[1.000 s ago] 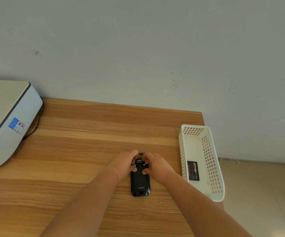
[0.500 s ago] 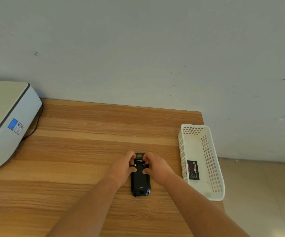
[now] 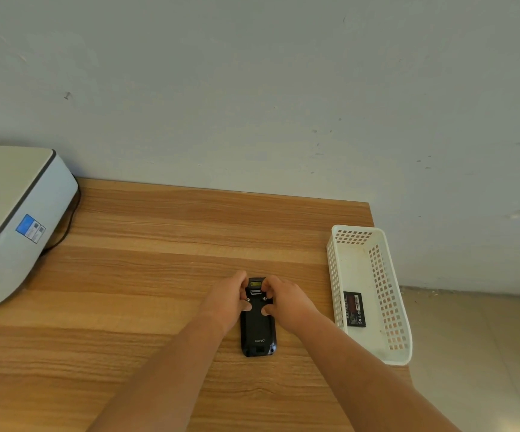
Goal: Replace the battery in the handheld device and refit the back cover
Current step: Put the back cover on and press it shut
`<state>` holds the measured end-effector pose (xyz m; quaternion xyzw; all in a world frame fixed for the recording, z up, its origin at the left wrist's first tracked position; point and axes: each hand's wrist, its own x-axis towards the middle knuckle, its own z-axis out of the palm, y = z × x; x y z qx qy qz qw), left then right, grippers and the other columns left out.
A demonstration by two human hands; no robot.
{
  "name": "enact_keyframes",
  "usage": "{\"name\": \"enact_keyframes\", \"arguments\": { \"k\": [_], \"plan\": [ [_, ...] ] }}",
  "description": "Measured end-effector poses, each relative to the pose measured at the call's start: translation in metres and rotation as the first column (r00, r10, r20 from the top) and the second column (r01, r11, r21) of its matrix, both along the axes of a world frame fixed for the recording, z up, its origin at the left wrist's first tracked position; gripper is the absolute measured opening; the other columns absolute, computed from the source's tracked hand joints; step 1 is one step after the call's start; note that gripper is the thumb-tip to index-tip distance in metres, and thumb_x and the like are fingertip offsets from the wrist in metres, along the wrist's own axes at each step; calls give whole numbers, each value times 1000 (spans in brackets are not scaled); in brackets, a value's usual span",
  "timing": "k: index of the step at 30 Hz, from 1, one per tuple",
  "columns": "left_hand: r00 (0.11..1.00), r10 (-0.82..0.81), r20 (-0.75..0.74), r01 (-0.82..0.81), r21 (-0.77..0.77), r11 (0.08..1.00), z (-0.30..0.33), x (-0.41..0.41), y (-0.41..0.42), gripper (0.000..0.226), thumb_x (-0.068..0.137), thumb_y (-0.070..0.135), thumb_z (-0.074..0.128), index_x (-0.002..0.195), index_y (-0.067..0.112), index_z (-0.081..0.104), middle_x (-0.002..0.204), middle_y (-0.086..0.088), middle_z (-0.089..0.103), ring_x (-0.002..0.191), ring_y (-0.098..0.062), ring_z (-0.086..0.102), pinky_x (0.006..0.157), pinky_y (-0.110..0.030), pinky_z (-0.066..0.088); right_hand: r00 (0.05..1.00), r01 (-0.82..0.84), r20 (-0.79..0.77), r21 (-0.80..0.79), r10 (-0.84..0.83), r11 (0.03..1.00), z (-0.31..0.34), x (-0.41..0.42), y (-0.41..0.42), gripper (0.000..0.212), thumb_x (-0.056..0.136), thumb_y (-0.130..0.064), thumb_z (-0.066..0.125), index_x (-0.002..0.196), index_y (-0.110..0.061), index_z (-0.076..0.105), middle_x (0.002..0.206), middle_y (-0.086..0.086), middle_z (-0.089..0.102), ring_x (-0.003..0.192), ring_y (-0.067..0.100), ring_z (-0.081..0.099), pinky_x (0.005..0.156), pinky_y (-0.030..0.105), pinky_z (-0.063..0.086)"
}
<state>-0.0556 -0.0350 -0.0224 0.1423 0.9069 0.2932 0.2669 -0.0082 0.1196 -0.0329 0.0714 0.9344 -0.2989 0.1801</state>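
— Hands first: where are we placing them?

— We are setting our left hand [image 3: 226, 299] and our right hand [image 3: 286, 299] on either side of the black handheld device [image 3: 258, 325]; it is lying back-up on the wooden table [image 3: 146, 275], its long axis pointing away from us; both hands are clasping its far end, fingers curling over the top edge, thumbs pressing down on the back cover [image 3: 257, 322].

— Are we reading any writing on it?

— We are making out "UROVO" in pale letters near the close end of the cover; a small yellowish label is showing at the far end, too small for us to read.

— And the battery?

— We are seeing one battery [image 3: 354, 309] lying flat in the white perforated basket [image 3: 383, 275] at the table's right edge, well apart from the device; its print is too fine to read; a grey-white printer [image 3: 12, 219] is sitting at far left, a blue sticker [image 3: 30, 228] on its side, likewise illegible.
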Motion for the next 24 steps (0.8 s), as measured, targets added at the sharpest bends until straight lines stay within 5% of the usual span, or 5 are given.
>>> {"name": "enact_keyframes", "arguments": {
  "k": [11,16,24],
  "plan": [
    [1000,12,-18,-12,-2,1000,-3,2,1,29,82,8,71,90,26,50,84,7,61,78,-7,59,70,-25,48,997,77,13,-21,-77,997,-1,3,-2,38,78,-14,74,109,-22,53,102,-8,54,94,11,50,82,26,44],
    [1000,10,-14,-11,-28,1000,-1,3,1,32,83,11,71,100,28,50,92,9,61,87,-9,59,81,-32,52,992,118,55,-54,-115,992,1,4,-4,41,79,-13,73,113,-24,52,99,-7,56,92,12,53,82,28,48],
    [945,282,168,-272,-78,959,-7,8,-3,26,81,27,77,98,20,58,91,6,60,85,-12,58,77,-29,47,825,559,265,-248,-499,791,-2,20,-7,40,78,-25,78,110,-21,54,99,-7,61,83,5,57,60,17,41]
  ]
}}
